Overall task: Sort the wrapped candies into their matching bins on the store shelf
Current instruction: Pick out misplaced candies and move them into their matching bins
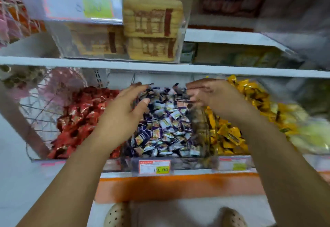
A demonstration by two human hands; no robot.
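The clear plastic middle bin (pixel 192 163) on the store shelf held a heap of small purple-and-white wrapped candies (pixel 166 128), and both bare hands hovered over it. The left hand (pixel 123 112) reached over the bin's left side, its fingers (pixel 137 87) straight and spread apart, holding nothing, with the thumb just above the heap. The right hand (pixel 207 93) hung over the bin's far right corner, back upward, fingers bent down toward the candies; motion blur hid whether they pinched anything. Left of the bin lay a pile of shiny red wrapped candies (pixel 80 118), and right of it a pile of golden-yellow wrapped candies (pixel 226 134). A white-and-orange price tag (pixel 154 167) was fixed at the bin's front. Below the bin ran an orange strip (pixel 160 185) along the shelf edge. Above the bin, on the next white shelf board (pixel 160 67), stood stacked tan biscuit packs (pixel 151 23) in a clear case.
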